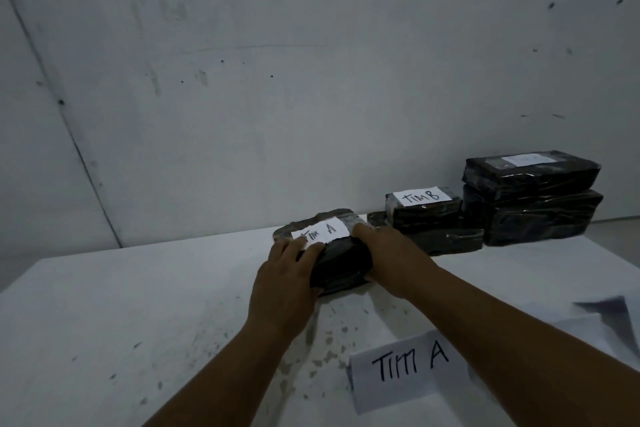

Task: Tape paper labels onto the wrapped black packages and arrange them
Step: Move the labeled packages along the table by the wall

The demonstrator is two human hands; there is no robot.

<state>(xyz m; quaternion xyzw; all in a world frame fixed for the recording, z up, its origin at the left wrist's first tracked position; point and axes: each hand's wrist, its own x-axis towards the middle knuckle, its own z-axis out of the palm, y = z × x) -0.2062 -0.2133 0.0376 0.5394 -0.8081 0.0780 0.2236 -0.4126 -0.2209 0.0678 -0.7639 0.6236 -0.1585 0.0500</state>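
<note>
A black wrapped package lies on the white table, bearing a paper label that reads "TIM A". My left hand grips its near left corner, thumb on the label's edge. My right hand holds its right side, fingers curled over the top edge. Behind it, a package labelled "TIM B" sits on another black package. At the far right stands a stack of two larger packages, the top one with a pale label. A loose "TIM A" paper label lies near me.
A grey wall rises right behind the table's far edge. More paper sheets lie at the right edge beside my right forearm. The table's left side is bare, speckled with dark marks.
</note>
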